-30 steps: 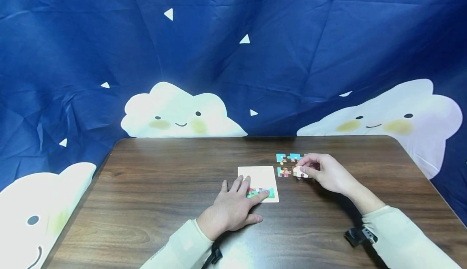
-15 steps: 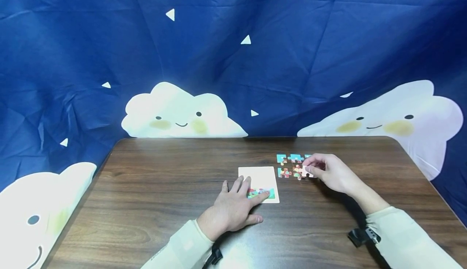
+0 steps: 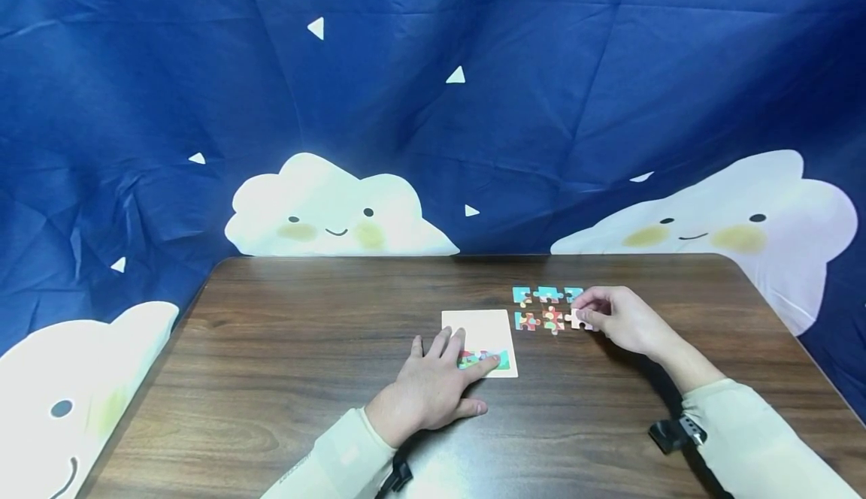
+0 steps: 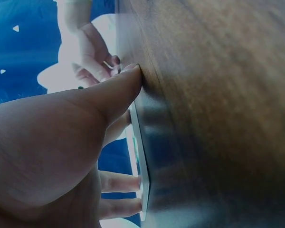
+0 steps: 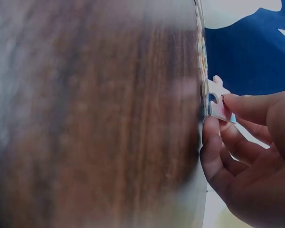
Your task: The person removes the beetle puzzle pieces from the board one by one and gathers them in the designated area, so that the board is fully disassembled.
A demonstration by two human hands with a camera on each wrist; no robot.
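My left hand (image 3: 429,390) lies with spread fingers on a square white puzzle board (image 3: 479,323), its thumb off the board's edge. A strip of colourful picture (image 3: 504,359) shows along the board's near side, partly under those fingers. To the right of the board, my right hand (image 3: 624,322) pinches a pale pink jigsaw piece (image 3: 577,321) between thumb and fingers. In the right wrist view this piece (image 5: 219,108) is tilted, one edge close to the tabletop. Just left of it lies a red jigsaw piece (image 3: 553,319).
More loose jigsaw pieces lie in two rows: blue ones (image 3: 548,294) at the back, and a blue and red one (image 3: 525,321) nearer the board. The brown wooden table (image 3: 304,319) ends at a blue cloud-print curtain (image 3: 406,93).
My right hand has shifted a little to the right with the pale pink piece, uncovering the red piece and a blue piece in the back row. The left hand stays put.
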